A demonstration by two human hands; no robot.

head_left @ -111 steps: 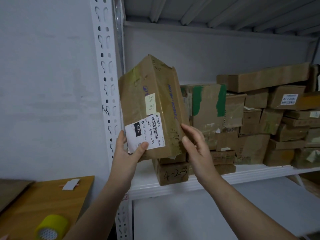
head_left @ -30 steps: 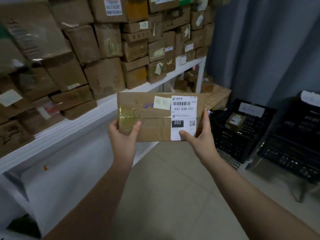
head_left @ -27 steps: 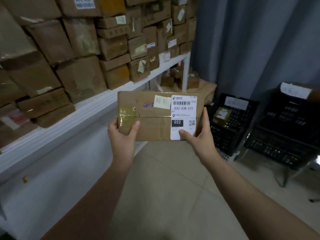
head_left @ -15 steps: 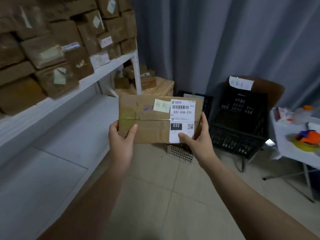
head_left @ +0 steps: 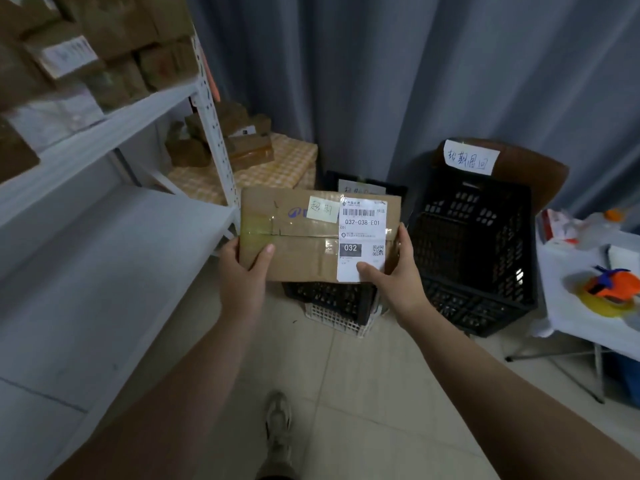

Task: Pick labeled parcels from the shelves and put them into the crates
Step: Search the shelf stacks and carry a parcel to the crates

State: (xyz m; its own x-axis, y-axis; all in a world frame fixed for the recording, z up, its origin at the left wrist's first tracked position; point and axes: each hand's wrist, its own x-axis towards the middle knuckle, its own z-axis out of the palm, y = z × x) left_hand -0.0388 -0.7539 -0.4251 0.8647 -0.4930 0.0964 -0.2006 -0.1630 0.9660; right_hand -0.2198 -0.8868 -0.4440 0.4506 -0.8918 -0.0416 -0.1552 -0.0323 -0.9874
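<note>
Compared with half a second ago, the cardboard parcel [head_left: 298, 258] is carried closer to the low black crate [head_left: 329, 299], partly hidden below the fingers. Its left end is pinched by the left hand [head_left: 242, 275], thumb on top; its right end by the right hand [head_left: 398, 271], thumb pressed on the shipping label [head_left: 362, 233]. A taller black crate [head_left: 474, 244] stands right of them.

One held parcel [head_left: 304, 252], two black crates [head_left: 474, 237] [head_left: 332, 299], one white basket [head_left: 337, 318]
</note>
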